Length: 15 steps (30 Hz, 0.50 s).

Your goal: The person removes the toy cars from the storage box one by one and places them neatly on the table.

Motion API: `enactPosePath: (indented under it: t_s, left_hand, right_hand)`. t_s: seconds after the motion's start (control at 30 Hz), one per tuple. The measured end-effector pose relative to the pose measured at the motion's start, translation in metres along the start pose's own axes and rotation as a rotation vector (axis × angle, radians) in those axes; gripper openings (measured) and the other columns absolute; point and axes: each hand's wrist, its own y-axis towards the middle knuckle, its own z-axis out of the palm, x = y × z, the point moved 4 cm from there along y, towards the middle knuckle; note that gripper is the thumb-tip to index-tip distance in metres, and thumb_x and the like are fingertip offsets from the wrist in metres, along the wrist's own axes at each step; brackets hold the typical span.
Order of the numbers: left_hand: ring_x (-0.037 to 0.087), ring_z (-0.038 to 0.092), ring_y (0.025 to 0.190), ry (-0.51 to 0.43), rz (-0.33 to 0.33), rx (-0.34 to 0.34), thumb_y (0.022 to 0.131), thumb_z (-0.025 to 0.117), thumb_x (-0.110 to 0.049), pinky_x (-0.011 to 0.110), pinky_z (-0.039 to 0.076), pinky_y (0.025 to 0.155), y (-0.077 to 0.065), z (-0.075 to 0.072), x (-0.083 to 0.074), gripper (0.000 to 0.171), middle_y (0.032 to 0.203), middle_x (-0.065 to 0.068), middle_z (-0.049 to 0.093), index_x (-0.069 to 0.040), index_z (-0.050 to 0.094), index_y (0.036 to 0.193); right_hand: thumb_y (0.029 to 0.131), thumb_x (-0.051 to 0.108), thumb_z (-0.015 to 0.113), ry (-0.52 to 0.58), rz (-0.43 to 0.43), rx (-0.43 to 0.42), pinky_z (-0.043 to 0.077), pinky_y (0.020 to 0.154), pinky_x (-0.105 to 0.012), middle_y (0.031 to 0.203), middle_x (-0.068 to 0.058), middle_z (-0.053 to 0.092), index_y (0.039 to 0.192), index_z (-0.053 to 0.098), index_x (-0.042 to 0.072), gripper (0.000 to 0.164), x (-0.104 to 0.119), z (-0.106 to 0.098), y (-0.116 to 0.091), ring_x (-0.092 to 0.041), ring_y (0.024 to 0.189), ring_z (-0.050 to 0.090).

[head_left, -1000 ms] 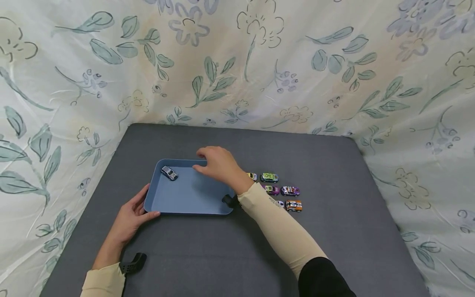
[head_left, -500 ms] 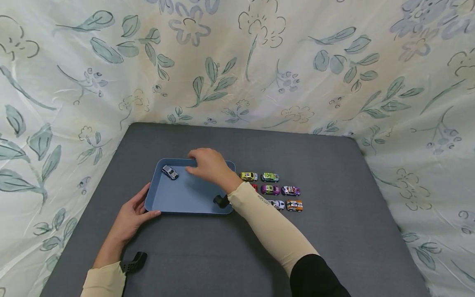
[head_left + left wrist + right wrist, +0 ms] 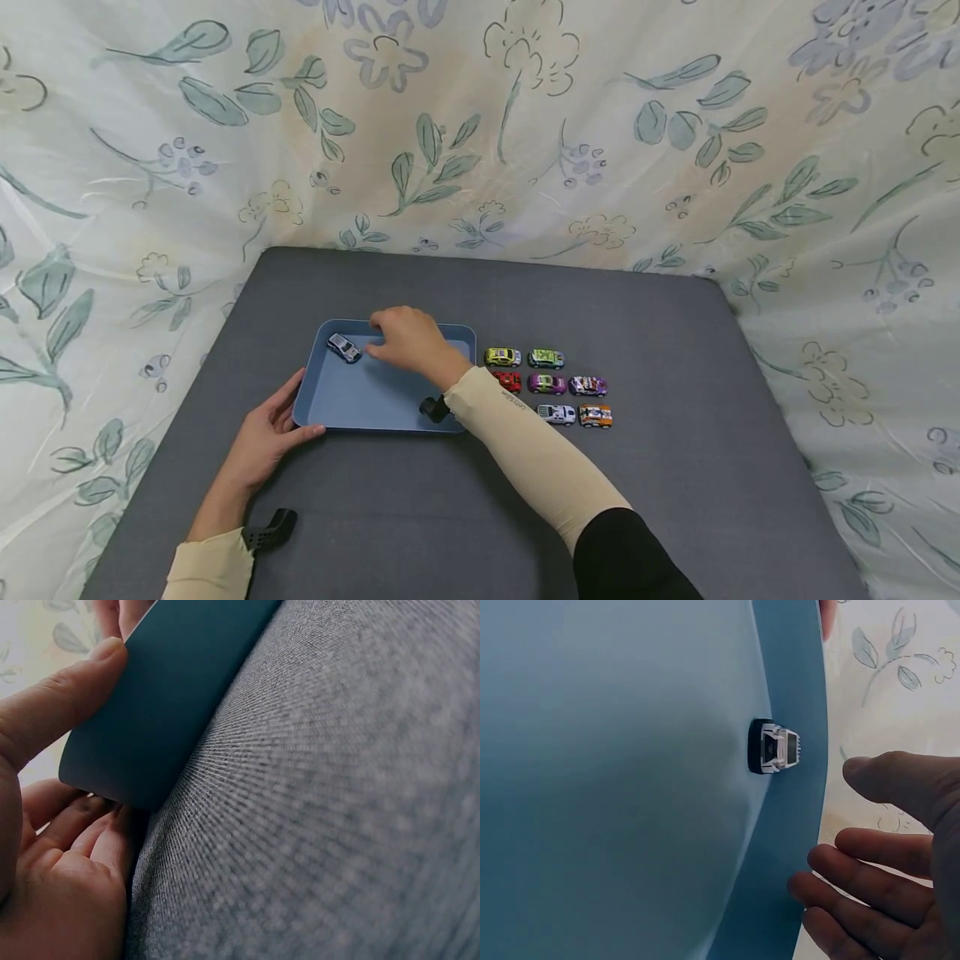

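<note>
A shallow blue tray (image 3: 390, 421) lies on the grey cloth, with a silver toy car (image 3: 344, 348) at its far left corner. My left hand (image 3: 258, 442) grips the tray's left end; in the left wrist view the thumb (image 3: 82, 682) lies on the rim and the other fingers reach round the corner. Over the tray's far side hovers my right hand (image 3: 414, 337), to the right of the silver car. The right wrist view shows its thumb and fingers apart with nothing between them, and the car (image 3: 780, 748) close to the tray wall (image 3: 791, 712).
Right of the tray several toy cars stand in rows: yellow (image 3: 502, 357), green (image 3: 546, 358), red (image 3: 508, 382), purple-and-green (image 3: 547, 384), purple (image 3: 588, 386), white (image 3: 557, 414) and orange (image 3: 596, 416). A floral curtain (image 3: 450, 125) hangs behind the table (image 3: 675, 350).
My right hand has moved left over the tray toward the silver car, uncovering more of the toy cars on the right. The left hand, tray and silver car have stayed put.
</note>
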Motion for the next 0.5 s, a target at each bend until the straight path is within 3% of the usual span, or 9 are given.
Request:
enactPosePath:
  t_s: [0.5]
  left_hand:
    - [0.050, 0.030, 0.154, 0.013, 0.000, -0.007, 0.094, 0.085, 0.000, 0.008, 0.043, 0.101, -0.003, 0.002, 0.004, 0.101, 0.174, 0.028, 0.025, -0.005, 0.021, 0.173]
  right_hand:
    - [0.103, 0.043, 0.076, -0.033, -0.007, 0.051, 0.054, 0.072, -0.029, 0.110, 0.004, 0.075, 0.124, 0.078, 0.016, 0.035, 0.018, 0.021, 0.015, -0.008, 0.082, 0.061]
